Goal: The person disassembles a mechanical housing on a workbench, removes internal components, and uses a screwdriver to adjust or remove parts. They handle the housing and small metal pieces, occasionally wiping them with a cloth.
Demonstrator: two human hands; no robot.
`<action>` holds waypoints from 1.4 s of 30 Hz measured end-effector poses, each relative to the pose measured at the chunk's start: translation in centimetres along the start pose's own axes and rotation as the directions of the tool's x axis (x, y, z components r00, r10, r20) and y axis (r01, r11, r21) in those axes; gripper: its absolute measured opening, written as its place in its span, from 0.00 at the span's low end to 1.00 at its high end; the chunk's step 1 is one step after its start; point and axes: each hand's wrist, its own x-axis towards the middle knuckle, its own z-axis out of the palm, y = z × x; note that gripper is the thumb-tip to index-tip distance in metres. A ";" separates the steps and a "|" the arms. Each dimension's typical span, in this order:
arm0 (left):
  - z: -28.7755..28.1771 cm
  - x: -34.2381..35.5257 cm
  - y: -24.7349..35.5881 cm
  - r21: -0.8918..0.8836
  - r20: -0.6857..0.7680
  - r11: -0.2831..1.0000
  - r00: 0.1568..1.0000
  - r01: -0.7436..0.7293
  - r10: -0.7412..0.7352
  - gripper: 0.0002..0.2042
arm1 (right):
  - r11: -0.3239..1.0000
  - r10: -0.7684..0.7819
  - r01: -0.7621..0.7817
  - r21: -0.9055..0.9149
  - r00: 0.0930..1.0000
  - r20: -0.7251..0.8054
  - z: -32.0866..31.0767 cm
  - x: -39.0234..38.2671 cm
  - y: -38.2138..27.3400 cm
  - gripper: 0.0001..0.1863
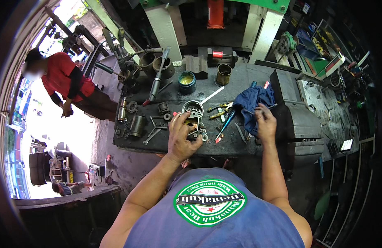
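Observation:
My left hand [182,138] grips a metal housing [192,107] with a round bearing seat at its top, on the dark bench [216,149]. My right hand [265,124] is closed on a thin dark rod-like tool [251,112], just over a crumpled blue cloth [249,101]. Between my hands lie yellow-handled pliers [216,107], a long blue tool [228,122] and small metal parts. Spanners [151,134] and a metal cylinder [137,126] lie left of the housing.
Behind stand a blue tub of grease [187,82], a rusty can [223,74] and a grease gun [156,84]. A steel press frame [170,33] rises at the back. A person in red [67,76] stands at the left; another person [69,189] is lower left. A dark casing [302,124] borders the right.

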 end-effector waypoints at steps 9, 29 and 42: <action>-0.5 0.0 0.2 0.000 0.028 1.000 1.000 0.007 -0.007 0.19 | 0.804 0.251 -0.392 0.447 0.905 0.342 3.1 -1.8 -9.0 0.25; -0.5 -0.7 0.1 -0.055 0.014 0.997 0.998 0.054 -0.053 0.18 | 0.964 0.046 -0.207 0.165 0.745 0.665 11.0 -6.9 -4.8 0.17; -0.8 -1.2 0.2 -0.123 0.035 0.992 0.999 0.025 -0.021 0.20 | 0.809 0.216 -0.529 0.257 0.674 0.707 10.4 -7.9 -7.9 0.14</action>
